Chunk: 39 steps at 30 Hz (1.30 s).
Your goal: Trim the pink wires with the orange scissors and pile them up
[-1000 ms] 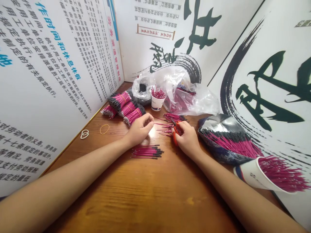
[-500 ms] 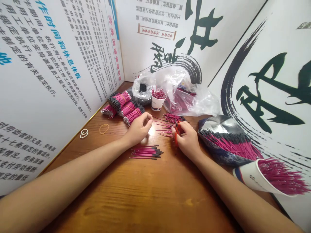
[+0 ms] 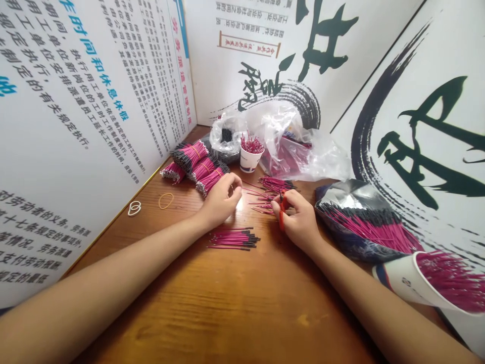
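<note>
My left hand (image 3: 223, 199) rests on the wooden table (image 3: 227, 303) with thumb and fingers pinched together near a thin magenta wire; what the pinch holds is too small to make out. My right hand (image 3: 299, 218) is closed around a small red-handled cutter (image 3: 282, 208) just to its right. Loose magenta wires (image 3: 265, 196) lie scattered between and behind both hands. A small loose pile of magenta wires with black tips (image 3: 234, 238) lies just in front of the left hand.
Banded wire bundles (image 3: 197, 164) lie at the back left, a paper cup of wires (image 3: 249, 154) and clear plastic bags (image 3: 288, 141) behind. A foil bag of wires (image 3: 364, 222) and a tipped cup (image 3: 424, 280) sit right. Rubber bands (image 3: 165, 200) lie left. Printed panels enclose the table.
Both hands stay in nearly the same spot, working at the loose wires; the view has shifted slightly, and the right hand has turned a little around the cutter.
</note>
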Tool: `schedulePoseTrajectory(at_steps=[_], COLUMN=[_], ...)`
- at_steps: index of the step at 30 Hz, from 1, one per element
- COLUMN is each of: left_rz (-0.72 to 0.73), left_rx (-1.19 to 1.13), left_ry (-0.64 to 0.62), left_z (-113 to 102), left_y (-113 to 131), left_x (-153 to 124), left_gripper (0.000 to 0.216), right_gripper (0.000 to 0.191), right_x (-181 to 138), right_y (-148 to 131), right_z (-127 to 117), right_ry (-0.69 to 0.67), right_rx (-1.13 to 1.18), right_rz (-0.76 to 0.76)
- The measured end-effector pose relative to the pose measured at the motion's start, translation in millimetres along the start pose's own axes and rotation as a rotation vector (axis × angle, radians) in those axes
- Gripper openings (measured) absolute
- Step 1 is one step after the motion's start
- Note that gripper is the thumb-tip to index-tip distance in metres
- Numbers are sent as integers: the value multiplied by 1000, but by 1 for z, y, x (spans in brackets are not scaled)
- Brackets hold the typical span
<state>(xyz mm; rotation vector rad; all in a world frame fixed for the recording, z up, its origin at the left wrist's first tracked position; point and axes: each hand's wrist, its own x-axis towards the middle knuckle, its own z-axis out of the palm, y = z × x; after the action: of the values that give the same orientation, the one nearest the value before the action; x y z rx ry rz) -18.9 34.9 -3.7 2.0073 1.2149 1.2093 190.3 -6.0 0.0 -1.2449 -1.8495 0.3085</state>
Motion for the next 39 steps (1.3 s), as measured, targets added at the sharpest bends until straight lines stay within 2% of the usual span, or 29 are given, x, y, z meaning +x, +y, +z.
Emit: schedulePoseTrajectory(at_steps=[2, 4, 8, 11, 14, 17, 20, 23, 27, 30, 32, 36, 39], left_rz=[69, 179, 415, 517, 563, 542, 442, 345, 326, 308, 276, 252, 275], left_rx=[55, 165, 401, 410, 367, 378, 400, 378, 327, 246, 160, 2, -26], left_ry=[26, -12, -257, -335, -314, -276, -215, -175, -183, -173, -123, -14, 10], left_z=[-1, -2, -2, -1, 0, 1, 1, 0, 0, -1, 0, 1, 2], left_y=[0, 3, 11, 14, 15, 14, 13, 12, 14, 14, 12, 7, 7], left_x=[-1, -3, -8, -10, -9, -10, -11, -12, -13, -13, -12, -12, -13], left_gripper=[6, 10, 17, 18, 16, 15, 10, 7, 7, 7, 6, 6, 6], right_gripper=[29, 31, 32, 31, 30, 31, 33, 35, 32, 30, 32, 37, 38], right_x=[-1, -2, -5, -6, -8, -10, -12, -11, -5, -4, -5, -12, -14], right_y=[1, 1, -2, -7, -11, -13, -11, -8, 0, 1, -2, -13, -18], right_z=[1, 2, 4, 7, 9, 9, 9, 8, 4, 2, 2, 7, 11], right_ry=[-33, -59, -81, -94, -91, -108, -185, -226, -178, -113, -92, -183, -228], right_rx=[-16, -42, -72, -72, -39, 6, 22, -49, -195, -211, -171, -104, -106], right_rz=[-25, -45, -81, -108, -100, -26, 67, 93, 126, 130, 117, 72, 66])
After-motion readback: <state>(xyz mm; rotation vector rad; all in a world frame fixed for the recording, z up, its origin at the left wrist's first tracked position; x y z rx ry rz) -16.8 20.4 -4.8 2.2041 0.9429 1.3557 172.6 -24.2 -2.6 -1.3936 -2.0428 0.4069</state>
